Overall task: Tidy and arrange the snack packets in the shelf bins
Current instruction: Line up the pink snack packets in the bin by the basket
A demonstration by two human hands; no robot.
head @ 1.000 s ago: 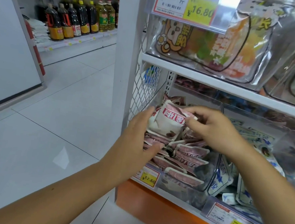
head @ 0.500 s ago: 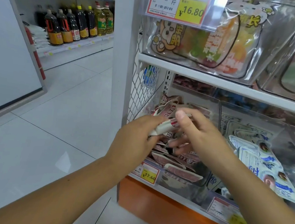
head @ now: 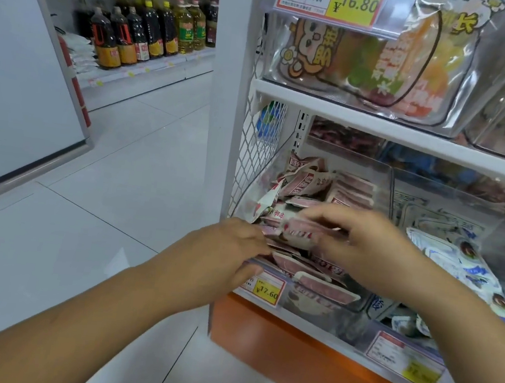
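- Shop aisle with a white shelf [head: 348, 111] on the right; its lower level carries a clear bin [head: 390, 188] of pink snack packets [head: 328, 289].
- Right hand [head: 374, 246] pinches one packet [head: 298, 232], which has come down from above the pile to its near rows.
- Left hand [head: 231, 252] has dropped to the bin's near edge with fingers curled; whether it grips anything is unclear.
- Likely this packet is being slotted in, while the far ones are still jumbled.

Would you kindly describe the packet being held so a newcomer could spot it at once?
Below the white shelf board, go to the leftmost clear bin, beside the white mesh panel, with the 17.60 tag. The packet is the pink-and-white one pinched by the right hand above the pile; the others lie stacked.
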